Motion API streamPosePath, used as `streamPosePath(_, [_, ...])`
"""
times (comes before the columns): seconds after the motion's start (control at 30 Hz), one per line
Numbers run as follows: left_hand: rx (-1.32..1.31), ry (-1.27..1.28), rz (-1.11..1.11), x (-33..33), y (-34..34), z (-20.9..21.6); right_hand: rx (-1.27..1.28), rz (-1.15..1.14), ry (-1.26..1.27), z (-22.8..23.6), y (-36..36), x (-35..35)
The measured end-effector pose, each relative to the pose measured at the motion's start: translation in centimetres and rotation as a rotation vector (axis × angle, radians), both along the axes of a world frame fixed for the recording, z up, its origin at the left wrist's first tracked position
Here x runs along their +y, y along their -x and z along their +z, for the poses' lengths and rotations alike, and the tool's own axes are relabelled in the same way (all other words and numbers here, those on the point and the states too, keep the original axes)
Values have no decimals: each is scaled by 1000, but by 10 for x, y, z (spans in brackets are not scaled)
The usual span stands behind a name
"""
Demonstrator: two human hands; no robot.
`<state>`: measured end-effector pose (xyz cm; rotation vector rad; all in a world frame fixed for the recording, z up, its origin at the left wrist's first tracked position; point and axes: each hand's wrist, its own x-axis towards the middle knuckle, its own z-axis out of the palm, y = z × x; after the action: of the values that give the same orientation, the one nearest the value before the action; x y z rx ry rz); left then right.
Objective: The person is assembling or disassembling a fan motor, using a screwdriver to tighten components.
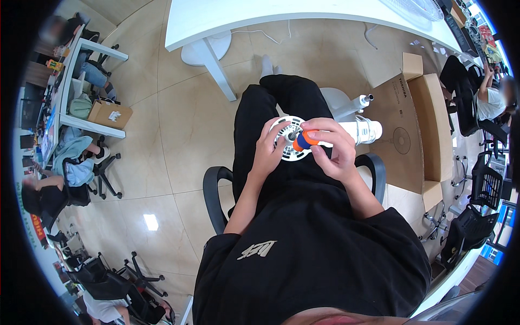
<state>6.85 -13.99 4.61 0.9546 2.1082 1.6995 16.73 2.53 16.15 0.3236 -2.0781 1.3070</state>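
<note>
On my lap rests the white round motor housing of a fan [295, 155], slotted around its rim, with a short metal shaft at its middle. My left hand [269, 147] grips its left edge, fingers bent over the rim. Between the fingertips of my right hand [337, 149] is a stubby orange and blue screwdriver [304, 142], slanting toward the middle of the housing. Its tip is too small to make out. To the right of the housing extends a white fan body [351, 131] with a coiled white cord [371, 131] at its end.
A white fan stand [355, 105] with a metal-tipped pole is by my right knee. Beyond it lies an open cardboard box [394, 119]. A white table [260, 12] spans the far side, carrying a fan grille [417, 8]. Chair armrests [216, 187] flank me. Other people sit at desks on both sides.
</note>
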Motion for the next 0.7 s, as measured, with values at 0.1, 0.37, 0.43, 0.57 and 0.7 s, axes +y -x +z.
streamPosePath(0.1, [-14, 4, -12, 0, 0, 1, 47, -54, 57, -10, 0, -2])
streamPosePath(0.37, [2, 4, -2, 0, 0, 2, 55, -73, 72, -5, -1, -2])
streamPosePath(0.43, [-2, -1, -11, -1, 0, 2, 55, -57, 59, -5, 0, 0])
streamPosePath(0.57, [7, 0, -3, 1, 0, 3, 36, -44, -10, -3, 0, 2])
streamPosePath(0.7, [-1, 1, -9, 1, 0, 4, 63, -57, 49, -4, 2, -3])
